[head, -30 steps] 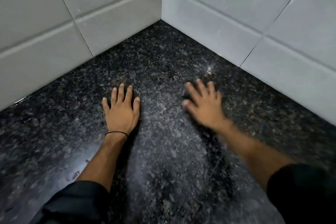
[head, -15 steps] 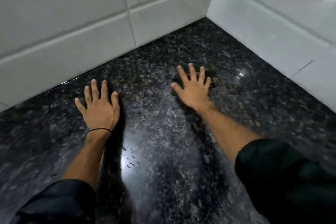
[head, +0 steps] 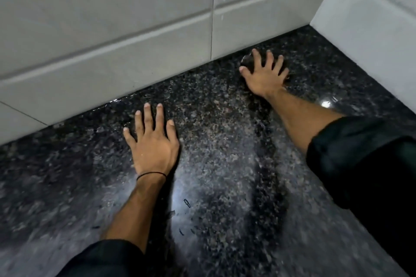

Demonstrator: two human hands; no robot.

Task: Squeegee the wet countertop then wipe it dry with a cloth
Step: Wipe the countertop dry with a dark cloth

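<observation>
Your right hand [head: 264, 74] has slid toward the tiled wall [head: 126, 36] since a second ago, fingers spread, pressing a dark cloth [head: 247, 62] flat on the desk [head: 225, 146] just beside that wall. Your left hand [head: 153, 141] lies flat and open, farther from the wall, holding nothing.

Left hand [head: 153, 144] flat, fingers spread; right hand [head: 265, 74] extended, splayed, possibly pressing something.

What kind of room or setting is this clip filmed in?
Likely a kitchen or bathroom counter corner: a polished, dark speckled granite countertop meets glossy white wall tiles on two sides, with water droplets on the stone.
</observation>
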